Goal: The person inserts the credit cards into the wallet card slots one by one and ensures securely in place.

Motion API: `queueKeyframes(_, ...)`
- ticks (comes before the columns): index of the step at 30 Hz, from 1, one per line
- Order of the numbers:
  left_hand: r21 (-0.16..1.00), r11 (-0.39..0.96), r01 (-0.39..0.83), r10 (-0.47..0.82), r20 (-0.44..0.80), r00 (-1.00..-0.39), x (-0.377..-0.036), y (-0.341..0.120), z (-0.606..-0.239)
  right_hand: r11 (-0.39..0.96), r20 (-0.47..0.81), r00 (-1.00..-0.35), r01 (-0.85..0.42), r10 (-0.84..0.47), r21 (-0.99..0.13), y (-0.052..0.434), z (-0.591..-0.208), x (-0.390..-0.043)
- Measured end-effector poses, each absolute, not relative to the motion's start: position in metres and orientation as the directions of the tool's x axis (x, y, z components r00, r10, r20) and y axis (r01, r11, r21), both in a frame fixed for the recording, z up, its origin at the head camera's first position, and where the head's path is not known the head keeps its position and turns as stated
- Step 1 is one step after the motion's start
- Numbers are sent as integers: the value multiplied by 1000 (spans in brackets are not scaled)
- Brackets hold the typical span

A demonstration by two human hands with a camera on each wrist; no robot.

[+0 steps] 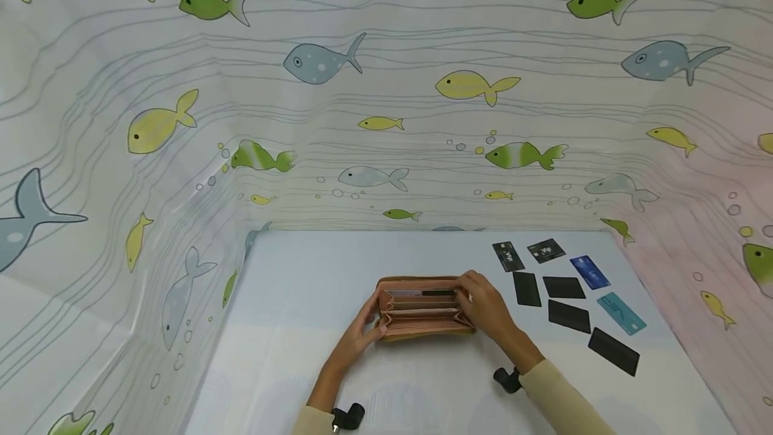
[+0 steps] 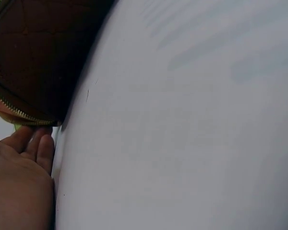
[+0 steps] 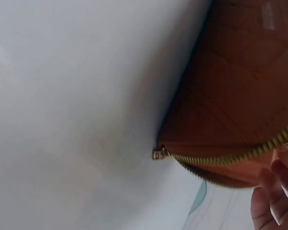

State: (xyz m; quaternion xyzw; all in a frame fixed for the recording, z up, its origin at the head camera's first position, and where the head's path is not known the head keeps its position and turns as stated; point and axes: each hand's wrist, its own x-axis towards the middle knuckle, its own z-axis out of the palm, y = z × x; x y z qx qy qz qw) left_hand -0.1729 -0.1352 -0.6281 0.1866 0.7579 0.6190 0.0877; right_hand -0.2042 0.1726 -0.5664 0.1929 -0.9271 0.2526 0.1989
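An unzipped brown quilted wallet (image 1: 423, 337) lies on the white table in the head view, spread so its pink-tan compartments show. Inside its back section the edge of a dark card (image 1: 439, 293) peeks out. My left hand (image 1: 356, 337) grips the wallet's left end, its thumb at the front corner. At the right end my right hand (image 1: 488, 307) pinches the back edge, some fingertips hidden inside. Both wrist views show the quilted outside and a gold zipper (image 3: 230, 158). Its zipper pull (image 3: 159, 153) hangs at the right end.
Right of the wallet lie several cards: black Vip cards (image 1: 508, 256), plain black cards (image 1: 613, 352), a blue card (image 1: 590, 272) and a teal card (image 1: 622, 313). Fish-patterned sheeting (image 1: 386, 146) surrounds the table (image 1: 290, 368) at the back and sides.
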Motion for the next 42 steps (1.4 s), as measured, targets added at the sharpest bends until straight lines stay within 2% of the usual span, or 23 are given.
queueKeyframes(5,972,160,173,376,102,-921,-169,-141,-629,788,480,-852,-437,-208,-434,192,-567,-201)
queueKeyframes(13,978,160,132,371,65,-926,-157,-148,-629,828,445,-890,-322,-99,-460,243,-575,-186)
queueKeyframes(25,983,133,129,344,77,-936,-149,-154,-632,857,309,-951,-142,21,-496,306,-568,-172)
queueKeyframes(32,977,156,145,346,83,-935,-153,-154,-630,855,285,-956,-94,65,-509,349,-576,-159)
queueKeyframes(36,976,147,161,379,94,-921,-158,-148,-631,870,189,-973,22,132,-493,377,-578,-145)
queueKeyframes(42,982,119,145,395,87,-915,-161,-141,-631,899,-75,-989,146,127,-413,423,-581,-133)
